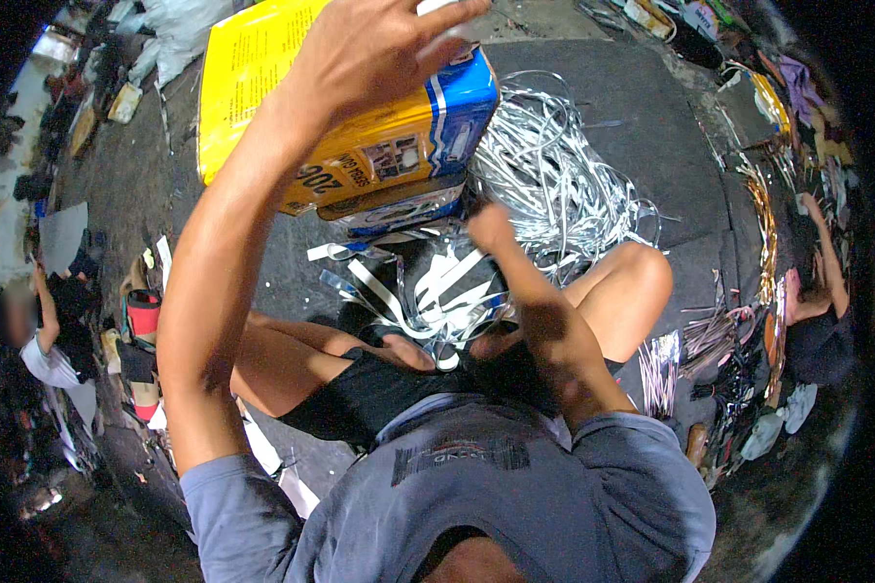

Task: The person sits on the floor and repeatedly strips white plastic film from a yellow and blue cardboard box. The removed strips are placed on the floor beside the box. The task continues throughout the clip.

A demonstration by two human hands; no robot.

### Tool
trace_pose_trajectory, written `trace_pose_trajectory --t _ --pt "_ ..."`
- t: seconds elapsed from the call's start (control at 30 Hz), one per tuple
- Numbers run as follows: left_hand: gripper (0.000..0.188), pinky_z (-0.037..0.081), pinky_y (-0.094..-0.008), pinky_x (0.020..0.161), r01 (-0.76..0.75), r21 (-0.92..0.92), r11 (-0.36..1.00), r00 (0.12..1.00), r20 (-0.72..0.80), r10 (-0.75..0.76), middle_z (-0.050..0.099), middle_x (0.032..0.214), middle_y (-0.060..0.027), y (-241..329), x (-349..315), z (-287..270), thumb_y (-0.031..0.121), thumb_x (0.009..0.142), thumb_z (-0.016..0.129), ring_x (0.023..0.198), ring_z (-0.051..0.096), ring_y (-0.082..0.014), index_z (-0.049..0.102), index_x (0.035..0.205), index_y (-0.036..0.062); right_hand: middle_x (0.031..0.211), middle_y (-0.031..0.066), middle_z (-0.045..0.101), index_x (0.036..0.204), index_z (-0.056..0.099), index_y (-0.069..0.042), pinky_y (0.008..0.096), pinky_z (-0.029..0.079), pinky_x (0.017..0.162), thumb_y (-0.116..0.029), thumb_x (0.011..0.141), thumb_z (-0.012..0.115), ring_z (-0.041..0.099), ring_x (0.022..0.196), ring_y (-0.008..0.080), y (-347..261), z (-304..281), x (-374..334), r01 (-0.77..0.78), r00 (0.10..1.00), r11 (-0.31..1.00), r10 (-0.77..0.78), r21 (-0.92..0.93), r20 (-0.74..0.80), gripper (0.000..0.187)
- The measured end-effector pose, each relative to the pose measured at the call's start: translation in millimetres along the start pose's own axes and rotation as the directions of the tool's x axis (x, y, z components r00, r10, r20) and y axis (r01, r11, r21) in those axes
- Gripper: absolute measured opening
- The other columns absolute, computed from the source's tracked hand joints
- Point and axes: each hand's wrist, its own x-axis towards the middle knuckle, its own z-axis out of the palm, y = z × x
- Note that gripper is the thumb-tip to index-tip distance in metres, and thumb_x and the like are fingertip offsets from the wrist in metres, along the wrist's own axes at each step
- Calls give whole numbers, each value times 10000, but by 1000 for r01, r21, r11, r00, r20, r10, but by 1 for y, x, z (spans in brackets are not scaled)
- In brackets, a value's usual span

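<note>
My left hand (365,53) is raised over the top of a yellow and blue printed carton (253,73). A pale, partly see-through thing (445,47) shows between its thumb and fingers; its kind cannot be made out. Low in front of the carton, my right hand (492,229) is closed in a fist, slightly blurred. What it grips, if anything, is hidden. White flat strips (447,280) lie loosely between my folded legs, and one ends close under the fist. Right of the carton spreads a large tangled heap of shiny silver strips (564,175).
On the right lie bundles of thin strips (659,374) and copper-coloured strips (763,233), near another person's arm (826,243). A second person (53,335) sits at far left. A red and black object (143,316) stands left of my leg, and white plastic bags (185,39) lie behind.
</note>
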Motion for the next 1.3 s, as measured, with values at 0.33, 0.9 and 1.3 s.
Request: trace_pose_trajectory --t 0.33,0.9,1.3 --pt "350 538 -421 865 305 -298 905 952 91 -291 638 1200 -114 123 -83 -65 130 752 767 1032 635 -310 694 1086 53 1127 150 715 1100 730 -102 440 587 804 -159 897 622 699 1069 310 18 59 -48 312 947 908 -275 -279 165 238" --pt "549 486 -210 714 543 -749 -380 368 618 -694 674 887 11 239 -133 -20 -64 836 755 799 608 -48 527 1329 21 831 68 707 1087 703 -9 221 489 490 -103 912 683 631 593 97 -73 -368 -229 437 808 389 -566 811 -165 200" --pt "180 472 -216 530 745 -633 -210 178 493 -852 705 716 -33 78 -218 -147 159 950 650 590 622 -71 719 842 33 889 32 715 1034 736 -42 231 525 593 -226 944 707 649 692 105 -83 -426 -132 575 814 218 -256 789 -522 207"
